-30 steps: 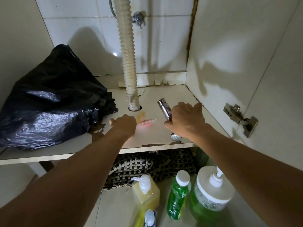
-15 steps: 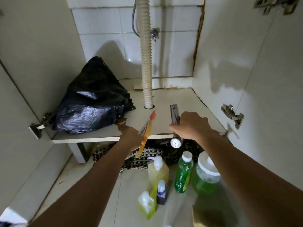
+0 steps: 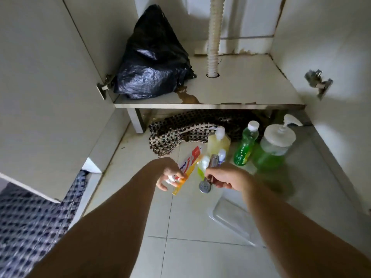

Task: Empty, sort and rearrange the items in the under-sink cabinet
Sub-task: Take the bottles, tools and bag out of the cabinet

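Note:
My left hand (image 3: 167,175) grips a red-and-white toothpaste tube (image 3: 188,164) together with a thin orange packet (image 3: 180,187), held over the tiled floor. Beside it, my right hand (image 3: 226,178) is closed on a chrome sprayer head (image 3: 206,180) whose perforated face points down. On the cabinet shelf (image 3: 241,87) a black plastic bag (image 3: 152,63) sits at the left, and the white ribbed drain hose (image 3: 213,37) passes through a hole in the shelf.
On the floor below the shelf stand a yellow pump bottle (image 3: 217,142), a green bottle (image 3: 246,146) and a wide green pump jar (image 3: 275,145). A woven mat (image 3: 180,133) lies bunched under the shelf. A clear tray (image 3: 236,219) lies at the lower right. Both cabinet doors are open.
Both hands have come off the shelf and down toward the floor, the left with the toothpaste and packet, the right with the sprayer head. The view has pulled back.

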Available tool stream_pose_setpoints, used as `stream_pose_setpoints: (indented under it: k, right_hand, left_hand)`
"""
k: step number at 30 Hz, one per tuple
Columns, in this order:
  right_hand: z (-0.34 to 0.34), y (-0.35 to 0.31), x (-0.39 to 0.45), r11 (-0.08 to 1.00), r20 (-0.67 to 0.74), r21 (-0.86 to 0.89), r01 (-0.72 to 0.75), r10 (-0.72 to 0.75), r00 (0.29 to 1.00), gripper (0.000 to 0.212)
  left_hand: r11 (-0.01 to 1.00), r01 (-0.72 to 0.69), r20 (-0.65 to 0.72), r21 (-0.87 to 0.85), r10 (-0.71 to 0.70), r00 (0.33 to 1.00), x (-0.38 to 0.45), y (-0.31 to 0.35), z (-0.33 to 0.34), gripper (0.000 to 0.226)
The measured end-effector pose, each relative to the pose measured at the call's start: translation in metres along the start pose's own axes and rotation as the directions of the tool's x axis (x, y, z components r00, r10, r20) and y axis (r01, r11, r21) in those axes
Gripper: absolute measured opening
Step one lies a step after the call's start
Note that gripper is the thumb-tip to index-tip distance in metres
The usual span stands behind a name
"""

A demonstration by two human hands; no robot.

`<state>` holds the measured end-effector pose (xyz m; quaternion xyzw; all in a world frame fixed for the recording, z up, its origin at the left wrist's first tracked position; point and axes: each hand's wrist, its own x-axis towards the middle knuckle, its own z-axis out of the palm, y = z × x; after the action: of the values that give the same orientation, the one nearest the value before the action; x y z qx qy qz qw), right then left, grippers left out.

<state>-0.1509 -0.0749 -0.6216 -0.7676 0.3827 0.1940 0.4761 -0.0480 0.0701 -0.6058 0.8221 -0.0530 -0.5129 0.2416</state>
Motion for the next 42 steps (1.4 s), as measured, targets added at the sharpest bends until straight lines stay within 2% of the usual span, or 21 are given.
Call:
stream_pose_setpoints:
  k: [2,5,9,12,17,21,23,27,33,37,42]
  right_hand:
    - [0.027,0.016,0.006,1.0,0.019,0.018,-0.003,0.003,1.0,0.019]
    - [0.056,0.034,0.009,0.999,0.025,0.038,0.019,-0.02,0.999,0.021]
    - [0.073,0.049,0.007,0.999,0.056,-0.005,0.037,-0.037,0.998,0.019]
    - [0.076,0.056,0.009,0.993,0.067,-0.104,0.054,-0.047,0.997,0.015]
    - [0.069,0.079,0.015,0.949,-0.024,-0.314,0.041,-0.051,0.998,0.012]
    - [0.049,0.096,0.02,0.913,-0.143,-0.408,-0.016,-0.047,0.989,0.024]
    - [0.04,0.101,0.026,0.899,-0.191,-0.437,-0.04,-0.05,0.98,0.031]
    - [0.027,0.109,0.037,0.871,-0.239,-0.484,-0.079,-0.044,0.97,0.031]
    - [0.018,0.107,0.049,0.819,-0.302,-0.566,-0.09,-0.104,0.948,0.028]
    - [0.015,0.108,0.056,0.802,-0.318,-0.585,-0.121,-0.089,0.944,0.023]
    - [0.01,0.11,0.057,0.766,-0.332,-0.624,-0.155,-0.08,0.94,0.027]
  left_hand:
    - [0.998,0.055,0.045,0.024,-0.056,0.997,0.007,-0.024,0.007,0.007]
    - [0.996,0.09,0.116,0.005,-0.09,0.989,0.009,-0.053,0.004,0.023]
    - [0.984,0.156,0.081,0.085,-0.163,0.983,0.009,-0.07,-0.006,0.043]
    - [0.97,0.178,0.053,0.165,-0.189,0.981,0.017,-0.076,0.011,0.038]
    - [0.964,0.141,0.04,0.226,-0.154,0.987,0.038,-0.075,0.065,0.04]
    - [0.979,0.067,0.042,0.192,-0.077,0.996,0.053,-0.066,0.102,0.037]
    - [0.987,0.02,-0.011,0.162,-0.018,1.0,0.062,-0.062,0.117,0.037]
    - [0.988,-0.031,-0.117,0.15,0.049,0.992,0.077,-0.053,0.144,0.051]
    - [0.983,-0.029,-0.221,0.179,0.069,0.973,0.092,-0.046,0.161,0.047]
    - [0.984,-0.036,-0.244,0.176,0.079,0.966,0.095,-0.039,0.166,0.038]
    - [0.977,-0.024,-0.25,0.211,0.077,0.965,0.099,-0.036,0.17,0.036]
